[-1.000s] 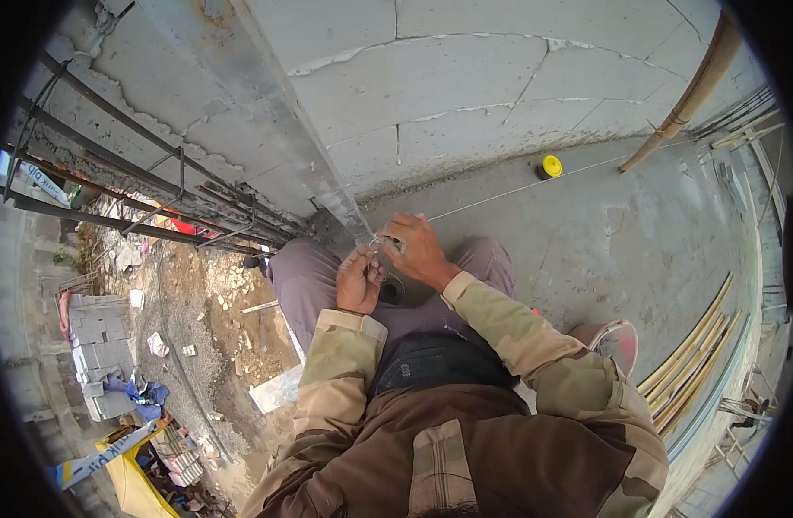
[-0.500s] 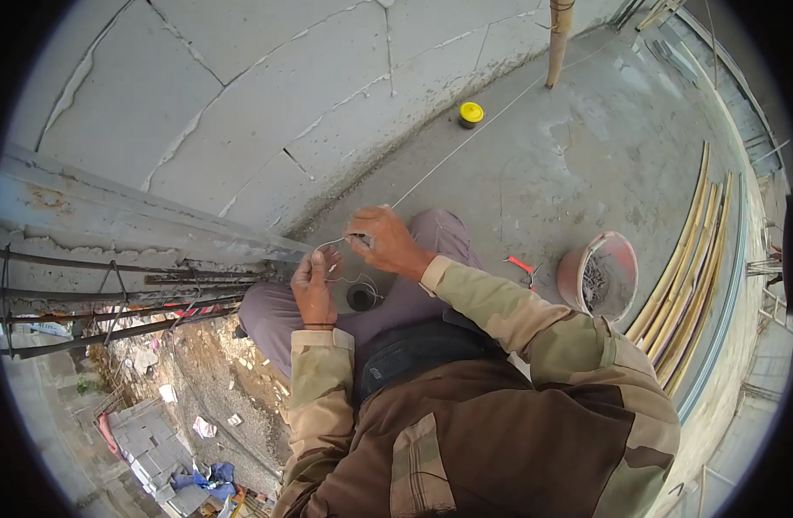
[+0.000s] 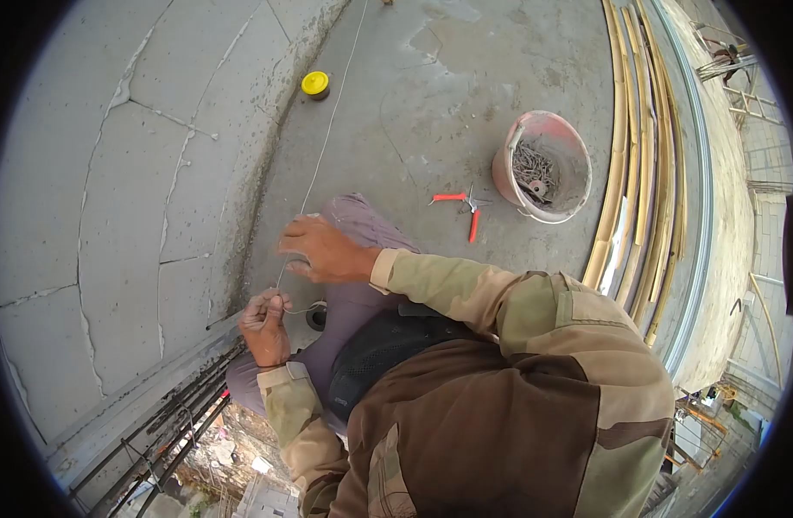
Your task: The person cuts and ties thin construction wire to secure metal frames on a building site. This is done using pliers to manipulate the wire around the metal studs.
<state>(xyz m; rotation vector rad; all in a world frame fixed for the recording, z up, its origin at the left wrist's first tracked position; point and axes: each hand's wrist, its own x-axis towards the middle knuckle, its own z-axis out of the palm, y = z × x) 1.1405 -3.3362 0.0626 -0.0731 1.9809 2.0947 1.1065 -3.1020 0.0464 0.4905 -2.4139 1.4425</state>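
A thin white string [image 3: 337, 112] runs down from the far end of the floor to my hands. My left hand [image 3: 265, 328] pinches it between thumb and fingertips, and a loose loop of it curls off to the right. Just above, my right hand [image 3: 329, 249] has its fingers curled over the string; a gap shows between thumb and forefinger, and the palm is hidden. A dark round object [image 3: 316, 320] sits by my legs, partly covered. Red-handled pliers [image 3: 470, 210] lie spread on the floor to the right.
A pink bucket [image 3: 503, 173] holds many nails or similar metal bits. A yellow-lidded pot [image 3: 315, 84] stands near the block wall [image 3: 129, 216]. Long wooden strips [image 3: 631, 129] lie along the right. Steel bars [image 3: 168, 423] border a drop at lower left.
My view has turned, so the wall now stands at the left and the bucket appears higher. My hands still work at the string, the right one now above the left.
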